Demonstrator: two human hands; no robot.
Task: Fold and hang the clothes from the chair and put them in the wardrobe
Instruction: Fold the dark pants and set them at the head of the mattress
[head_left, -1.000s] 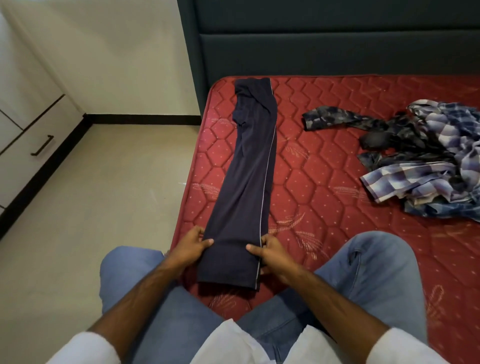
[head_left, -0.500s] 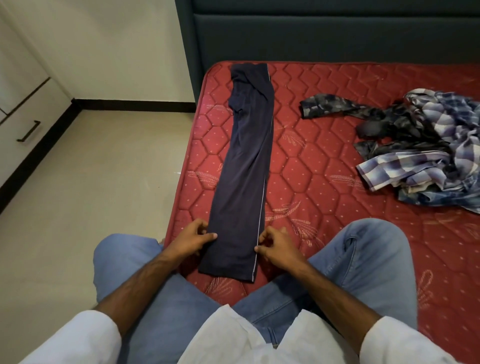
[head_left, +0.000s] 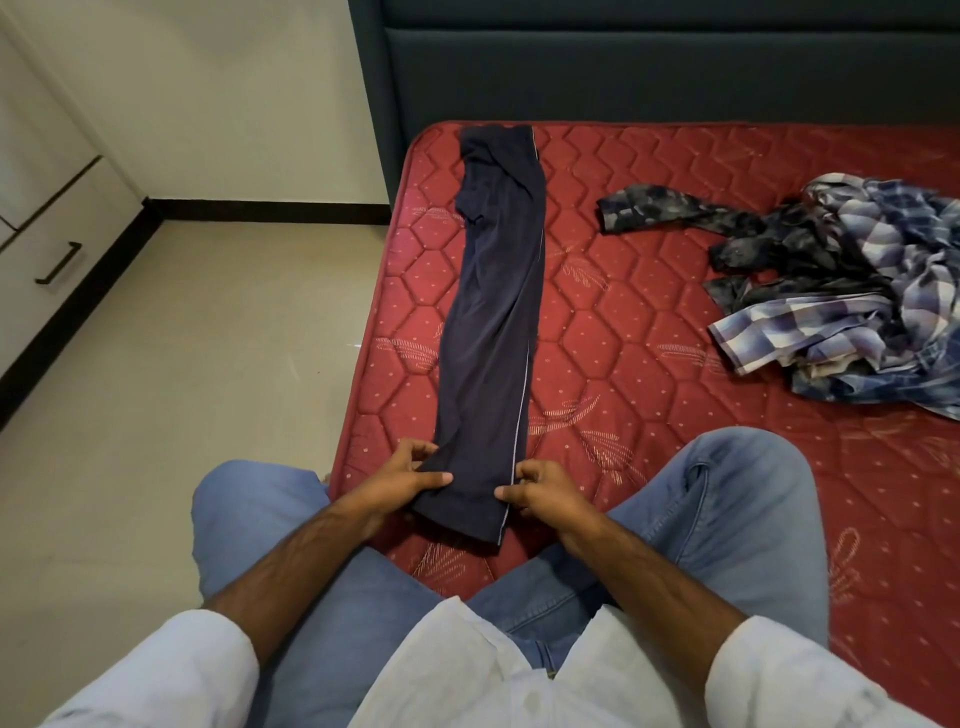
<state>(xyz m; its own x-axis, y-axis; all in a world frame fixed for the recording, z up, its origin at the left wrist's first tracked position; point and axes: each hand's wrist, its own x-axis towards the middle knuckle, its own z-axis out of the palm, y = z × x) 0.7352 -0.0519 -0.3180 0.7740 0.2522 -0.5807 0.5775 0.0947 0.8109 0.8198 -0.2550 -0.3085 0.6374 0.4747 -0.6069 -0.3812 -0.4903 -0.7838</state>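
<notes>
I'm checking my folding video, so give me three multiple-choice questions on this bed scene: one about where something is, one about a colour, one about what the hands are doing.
1. Where does the heap of checked shirts lie?
A. on the floor
B. on the mattress, right of the trousers
C. on the person's lap

2. What colour are the long trousers?
A. dark navy
B. white
C. green

3. What are the left hand and right hand doing?
A. hanging idle
B. holding a hanger
C. pinching the trousers' near end

Answers: 1 B, the heap sits on the red quilting; 2 A, dark cloth with a pale side stripe; 3 C, fingers grip both edges.
</notes>
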